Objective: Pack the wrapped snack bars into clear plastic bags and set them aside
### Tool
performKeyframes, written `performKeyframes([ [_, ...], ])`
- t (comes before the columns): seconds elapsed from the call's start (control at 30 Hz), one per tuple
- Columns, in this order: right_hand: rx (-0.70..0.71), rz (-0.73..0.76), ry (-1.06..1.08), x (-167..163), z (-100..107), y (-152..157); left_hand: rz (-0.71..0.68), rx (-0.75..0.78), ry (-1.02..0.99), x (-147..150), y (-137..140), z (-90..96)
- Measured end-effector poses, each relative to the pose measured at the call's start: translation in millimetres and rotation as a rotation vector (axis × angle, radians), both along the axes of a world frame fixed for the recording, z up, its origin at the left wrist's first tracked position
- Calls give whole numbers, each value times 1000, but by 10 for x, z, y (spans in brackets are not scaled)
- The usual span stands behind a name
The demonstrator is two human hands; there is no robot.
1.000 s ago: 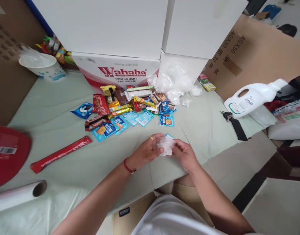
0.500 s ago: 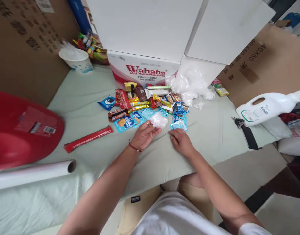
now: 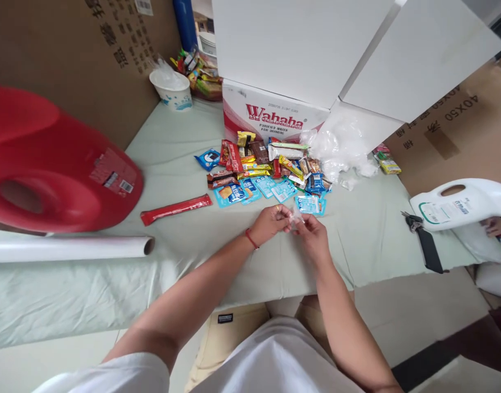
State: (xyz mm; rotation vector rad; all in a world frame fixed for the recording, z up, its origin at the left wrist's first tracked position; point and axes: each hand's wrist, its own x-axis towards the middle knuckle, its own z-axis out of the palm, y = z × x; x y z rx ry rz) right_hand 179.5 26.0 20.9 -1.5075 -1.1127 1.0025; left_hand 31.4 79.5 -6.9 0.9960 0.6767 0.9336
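Between my fingers is a small crumpled clear plastic bag (image 3: 297,215). My left hand (image 3: 270,225) pinches one side of it, thumb against the fingers. From the other side my right hand (image 3: 315,238) pinches it too, the two hands almost touching just above the table. Right beyond them lie light-blue snack packets (image 3: 284,190), with another blue packet (image 3: 309,204) close to my right fingertips. A heap of wrapped bars and snacks (image 3: 258,153) in red, yellow, brown and blue spreads behind these.
A pile of clear plastic bags (image 3: 344,147) rests against the white boxes (image 3: 275,49). On the left are a red jug (image 3: 70,180), a white roll (image 3: 70,249), a red stick packet (image 3: 177,209) and a paper tub (image 3: 174,93). A white bottle (image 3: 459,204) and keys (image 3: 412,220) lie right.
My right hand has lifted off the table and joined my left at the plastic bag. The bag has shrunk from a loose bunch to a small piece between the fingers. The view has shifted.
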Motion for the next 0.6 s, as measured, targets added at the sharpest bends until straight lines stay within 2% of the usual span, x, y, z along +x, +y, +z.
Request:
performKeyframes([
  [0.1,-43,-24,146,94,39,-8,-24,29,15,-40,15,-5],
  [0.27,-146,-24,311,271,161,-110,32,30,-18,-102,36,26],
  [0.47,-108,-137,415,420,184,-178,37,-7,-80,-158,68,60],
  [0.6,-136,-130,419,532,201,-215,91,-20,-89,-184,120,63],
])
